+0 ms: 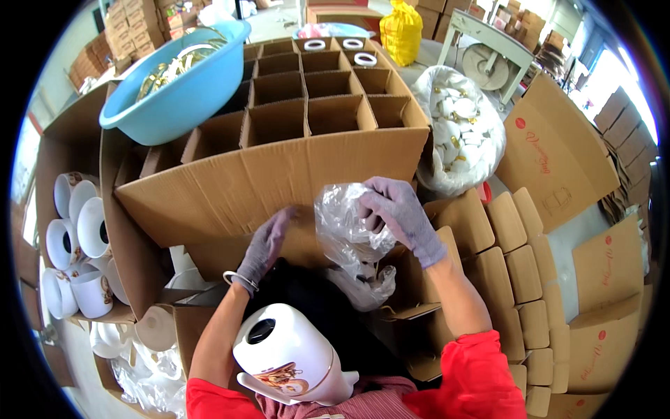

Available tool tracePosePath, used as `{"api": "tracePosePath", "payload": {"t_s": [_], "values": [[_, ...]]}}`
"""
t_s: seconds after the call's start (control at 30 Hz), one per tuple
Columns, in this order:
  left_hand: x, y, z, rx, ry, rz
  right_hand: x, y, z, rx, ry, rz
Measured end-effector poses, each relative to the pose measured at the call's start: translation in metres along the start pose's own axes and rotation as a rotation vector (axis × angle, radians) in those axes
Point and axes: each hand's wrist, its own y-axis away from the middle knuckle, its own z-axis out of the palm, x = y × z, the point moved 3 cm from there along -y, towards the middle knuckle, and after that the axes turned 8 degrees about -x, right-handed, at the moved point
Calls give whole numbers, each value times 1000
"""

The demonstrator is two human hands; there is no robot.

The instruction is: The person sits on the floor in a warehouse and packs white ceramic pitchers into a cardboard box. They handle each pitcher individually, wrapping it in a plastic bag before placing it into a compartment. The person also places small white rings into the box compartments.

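My right hand (400,211), in a grey-purple glove, is closed on a crumpled clear plastic bag (342,227) in front of the cardboard. The bag's lower part hangs over my dark lap. To the left, my gloved left hand (266,246) holds nothing; its fingers are stretched out and slightly blurred. A white bracelet (241,281) circles that wrist. Between my forearms a glossy white jug body (296,342) lies tilted on my lap, with a dark round hole at its upper end, a brown printed picture and a white handle.
Ahead stands a divided cardboard box (279,164) with white rings (364,59) on it and a blue basin (174,98) of gold-coloured parts. White jug bodies (91,227) fill a box at left. A bag of white parts (460,133) and open cartons (492,279) are at right.
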Motion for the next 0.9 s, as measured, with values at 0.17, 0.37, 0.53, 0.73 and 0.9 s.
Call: {"api": "tracePosePath", "payload": {"t_s": [0.17, 0.37, 0.53, 0.73, 0.9], "values": [[10, 16, 5, -211, 244, 49, -44, -29, -6, -25, -6, -108], [47, 12, 14, -187, 429, 114, -71, -59, -16, -77, -152, -168], [47, 10, 10, -1, 463, 117, -64, -23, 31, 135, 172, -400], [55, 11, 17, 130, 369, 190, 5, 50, 84, 182, 880, -649], [45, 34, -17, 250, 472, 22, 74, -9, 67, 380, 567, -414]]}}
